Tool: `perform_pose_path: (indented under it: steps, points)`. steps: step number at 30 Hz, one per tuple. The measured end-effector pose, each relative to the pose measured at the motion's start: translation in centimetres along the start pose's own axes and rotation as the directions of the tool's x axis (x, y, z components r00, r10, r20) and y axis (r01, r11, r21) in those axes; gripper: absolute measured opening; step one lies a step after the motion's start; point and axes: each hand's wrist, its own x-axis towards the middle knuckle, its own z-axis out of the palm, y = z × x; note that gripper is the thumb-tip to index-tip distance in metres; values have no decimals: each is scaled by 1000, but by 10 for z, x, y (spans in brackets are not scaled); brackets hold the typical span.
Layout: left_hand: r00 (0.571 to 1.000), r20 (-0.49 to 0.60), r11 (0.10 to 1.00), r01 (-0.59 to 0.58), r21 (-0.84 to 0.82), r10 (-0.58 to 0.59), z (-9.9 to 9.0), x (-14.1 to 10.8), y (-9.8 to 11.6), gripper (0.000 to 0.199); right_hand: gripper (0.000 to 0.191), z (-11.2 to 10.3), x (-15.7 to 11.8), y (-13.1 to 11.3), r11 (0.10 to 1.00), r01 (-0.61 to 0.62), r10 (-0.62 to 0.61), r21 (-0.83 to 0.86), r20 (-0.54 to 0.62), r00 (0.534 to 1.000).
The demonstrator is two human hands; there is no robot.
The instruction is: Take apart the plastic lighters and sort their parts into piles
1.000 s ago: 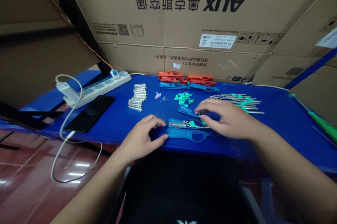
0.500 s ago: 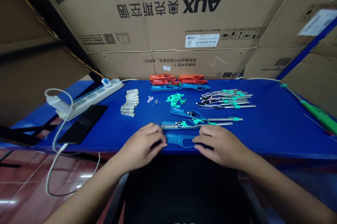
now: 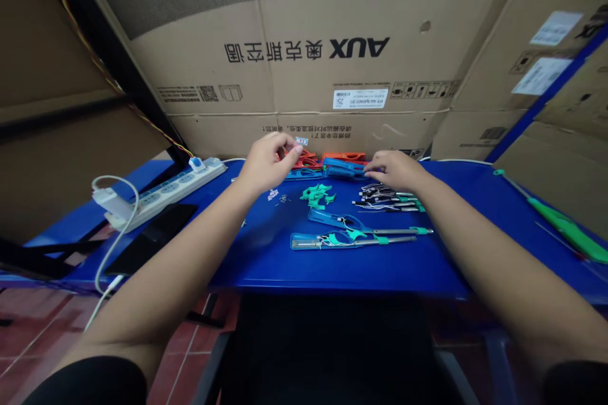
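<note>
Fig. Two hands at back edge of blue tbl [image 3: 256, 262]. L hand [image 3: 270, 165]: narrow pinch, fingertips just above red plastic handles [image 3: 304, 160]; can't tell if anything held. R hand [image 3: 395, 171]: fingers narrowed, tips at end of blue plastic handle [image 3: 342, 168], near orange handle [image 3: 342, 156]; grip unclear. Fore: 2 blue-handled steel-rod assemblies [image 3: 332, 240] lay side by side, apart from both hands, w/ green parts & wires. Center: green plastic clips [image 3: 315, 196]. R of these: wired steel rods [image 3: 387, 198]. L side of tbl: power strip [image 3: 161, 192], black phone [image 3: 152, 246]. Far R: green-handled tool [image 3: 560, 221]. Behind tbl: AUX carton [image 3: 285, 44].
</note>
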Motion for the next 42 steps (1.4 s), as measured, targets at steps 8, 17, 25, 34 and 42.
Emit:
perform_pose_path:
  steps: [8, 17, 25, 34, 42]
  points:
    - [936, 317, 985, -125, -115, 156, 39, -24, -30, 17, 28, 34, 6, 28, 998, -60, 60, -29, 18, 998]
    - [691, 642, 929, -356, -98, 333, 48, -36, 1, 46, 27, 5, -22, -34, 906, 205, -299, 370, 217, 929]
    - [697, 643, 935, -344, -87, 317, 59, -41, 1, 33, 20, 13, -23, -72, 934, 188, -279, 305, 293, 914]
    - [717, 635, 928, -374, 2, 288, 47, -36, 13, 29, 13, 11, -24, -71, 915, 262, -333, 307, 205, 920]
    - [716, 645, 940, -340, -15, 269, 43, -34, 6, 31, 12, 3, -26, -66, 920, 249, -323, 302, 227, 919]
